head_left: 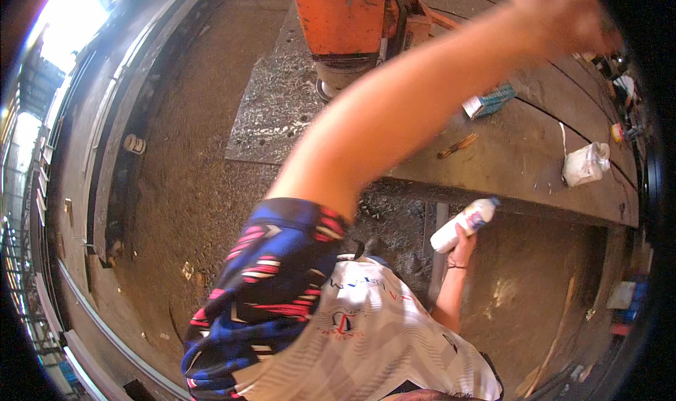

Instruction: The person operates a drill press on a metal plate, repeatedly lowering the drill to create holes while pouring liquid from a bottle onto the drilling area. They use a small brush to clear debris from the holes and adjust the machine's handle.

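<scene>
My left arm reaches up across the view to the far right. My left hand [560,14] is at the upper right rim, smeared by motion, so its fingers and anything in them cannot be made out. Low at the right, my right hand [462,247] is wrapped round a white bottle [449,235] with a blue cap and a printed label. The bottle tilts, cap up and to the right, just off the near edge of a steel worktable [507,163].
An orange machine [338,21] stands on a spotted metal plate [264,112]. On the worktable are a teal-and-white packet [493,102], thin brown pieces [458,146] and a white plastic jug [584,165]. A white bucket [134,144] sits at the left, near long steel beams [116,133].
</scene>
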`<state>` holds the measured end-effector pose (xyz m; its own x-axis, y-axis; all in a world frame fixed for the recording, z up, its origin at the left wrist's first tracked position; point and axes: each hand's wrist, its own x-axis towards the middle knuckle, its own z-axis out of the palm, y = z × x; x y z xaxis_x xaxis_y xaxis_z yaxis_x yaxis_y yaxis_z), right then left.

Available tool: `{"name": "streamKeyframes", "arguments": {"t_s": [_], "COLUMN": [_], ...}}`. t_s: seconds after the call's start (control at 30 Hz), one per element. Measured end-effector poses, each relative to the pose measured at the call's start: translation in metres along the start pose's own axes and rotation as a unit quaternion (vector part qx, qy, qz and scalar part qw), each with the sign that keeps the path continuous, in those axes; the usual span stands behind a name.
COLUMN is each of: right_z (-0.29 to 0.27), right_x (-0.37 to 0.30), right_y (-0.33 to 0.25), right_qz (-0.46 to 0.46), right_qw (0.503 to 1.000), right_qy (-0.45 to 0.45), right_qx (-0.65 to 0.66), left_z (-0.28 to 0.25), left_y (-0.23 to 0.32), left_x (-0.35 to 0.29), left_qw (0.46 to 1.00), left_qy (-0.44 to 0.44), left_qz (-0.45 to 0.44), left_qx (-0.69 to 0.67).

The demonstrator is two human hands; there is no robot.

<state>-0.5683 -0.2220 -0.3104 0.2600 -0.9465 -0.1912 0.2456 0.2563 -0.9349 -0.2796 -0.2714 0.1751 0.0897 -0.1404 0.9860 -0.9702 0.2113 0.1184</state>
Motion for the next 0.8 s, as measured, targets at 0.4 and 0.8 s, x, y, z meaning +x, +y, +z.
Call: {"name": "streamKeyframes", "arguments": {"t_s": [0.4, 0.8], "right_z": [-0.075, -0.040], "right_x": [0.207, 0.321], "right_y": [-0.119, -0.044], "right_qz": [-0.213, -0.239], "right_qw": [0.962, 0.871], "right_qy": [0.159, 0.154], "right_qx": [-0.064, -0.401], "left_z": [0.202, 0.043], "left_y": [0.069, 0.025], "left_x": [-0.402, -0.489], "left_qw": [0.926, 0.684], "left_qy": [-0.362, -0.714], "left_qz": [-0.106, -0.074], "left_qx": [-0.021, 0.132]}}
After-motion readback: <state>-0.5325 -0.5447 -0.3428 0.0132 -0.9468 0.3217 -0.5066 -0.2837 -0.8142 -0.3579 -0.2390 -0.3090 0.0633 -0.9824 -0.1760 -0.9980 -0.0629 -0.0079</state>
